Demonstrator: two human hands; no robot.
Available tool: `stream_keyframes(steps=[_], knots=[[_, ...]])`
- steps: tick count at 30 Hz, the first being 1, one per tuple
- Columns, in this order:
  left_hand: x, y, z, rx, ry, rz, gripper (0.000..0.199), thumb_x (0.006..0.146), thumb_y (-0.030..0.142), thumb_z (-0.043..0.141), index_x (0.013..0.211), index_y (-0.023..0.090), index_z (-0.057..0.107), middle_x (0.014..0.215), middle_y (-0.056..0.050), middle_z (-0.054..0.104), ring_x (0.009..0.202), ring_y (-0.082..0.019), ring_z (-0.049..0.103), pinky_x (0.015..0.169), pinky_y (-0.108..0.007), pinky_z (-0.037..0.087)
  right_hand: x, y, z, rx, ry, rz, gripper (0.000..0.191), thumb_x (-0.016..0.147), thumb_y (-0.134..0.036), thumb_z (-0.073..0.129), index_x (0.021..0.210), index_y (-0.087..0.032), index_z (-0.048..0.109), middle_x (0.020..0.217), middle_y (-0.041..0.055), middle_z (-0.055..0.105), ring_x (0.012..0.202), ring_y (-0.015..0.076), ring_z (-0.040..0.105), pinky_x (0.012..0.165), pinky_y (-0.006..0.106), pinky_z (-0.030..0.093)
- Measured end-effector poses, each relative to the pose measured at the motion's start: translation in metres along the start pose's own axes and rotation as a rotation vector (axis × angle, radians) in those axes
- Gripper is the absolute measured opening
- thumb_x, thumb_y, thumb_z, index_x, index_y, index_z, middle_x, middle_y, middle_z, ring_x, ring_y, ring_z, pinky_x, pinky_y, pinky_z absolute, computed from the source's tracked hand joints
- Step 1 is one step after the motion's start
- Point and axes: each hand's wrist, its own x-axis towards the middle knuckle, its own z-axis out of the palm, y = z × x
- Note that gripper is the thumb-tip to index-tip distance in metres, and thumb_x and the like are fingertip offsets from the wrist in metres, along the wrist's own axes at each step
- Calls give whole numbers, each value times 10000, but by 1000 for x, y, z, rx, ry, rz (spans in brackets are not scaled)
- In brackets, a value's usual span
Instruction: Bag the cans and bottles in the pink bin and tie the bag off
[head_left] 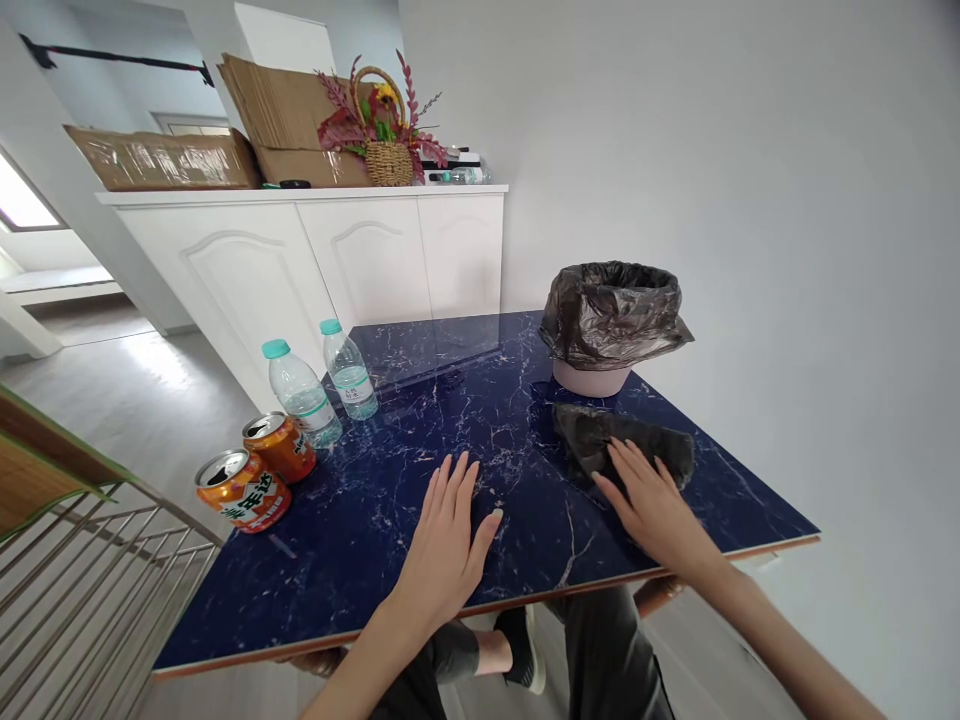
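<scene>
My left hand [445, 545] lies flat on the dark blue marbled table [480, 400], its fingers stretched out and thumb apart, with nothing in it. To its right, my right hand [656, 500] rests with fingers spread on a dark grey cloth [667, 447]. The cloth lies flattened on the tabletop, partly covered by that hand. Just behind it stands a pale pink bin [592, 380], lined with a black plastic bag [615, 315] that hangs over the rim.
Two opened orange drink cans [259, 500] and two clear water bottles [351, 385] with teal caps line the table's left edge. A metal rack [112, 560] stands left of the table. Behind are a white cabinet [382, 250], cardboard boxes [165, 160] and a flower basket [388, 163].
</scene>
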Motion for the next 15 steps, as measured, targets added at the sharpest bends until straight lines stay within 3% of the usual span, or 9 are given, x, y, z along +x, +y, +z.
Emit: stream_keyframes(steps=[4,7,9,11,13,15], knots=[[0,0,0,5,6,21,696,1139,483,414,1732,311,92,1799,-103,268,1674,-333,147,1338,-621,283,14,64,-9,-30,-6,-9,710,1128,-578,224,1645,-139,434,1693,163,462,1616,341,358,1311,604,300],[1,0,0,1,3,13,688,1140,485,409,1731,310,103,1799,-103,270,1675,-332,150,1333,-621,297,19,98,-22,-25,-58,-56,681,1119,-545,270,1631,-135,452,1702,162,448,1626,325,338,1327,580,280],[1,0,0,-2,-1,3,687,1138,492,414,1731,314,117,1797,-98,276,1675,-329,157,1327,-612,317,19,107,-32,4,-80,-86,633,1108,-544,316,1567,-170,541,1662,142,514,1608,328,376,1329,596,273],[1,0,1,-5,1,4,688,1136,492,420,1733,314,128,1796,-94,280,1673,-326,169,1326,-603,323,18,105,-41,64,-35,-70,543,1097,-551,367,1372,-220,698,1565,114,625,1527,337,503,1301,588,338],[1,0,1,-7,2,8,688,1135,493,421,1735,313,136,1796,-92,279,1672,-328,179,1327,-599,323,20,98,-48,142,81,18,464,1084,-546,420,1130,-239,766,1438,110,712,1358,331,656,1206,533,474],[0,0,1,-8,-5,5,686,1135,498,418,1736,318,142,1798,-88,275,1670,-333,187,1321,-601,334,26,89,-49,178,222,122,411,1062,-530,464,1046,-231,746,1331,135,747,1210,322,721,1102,483,551]])
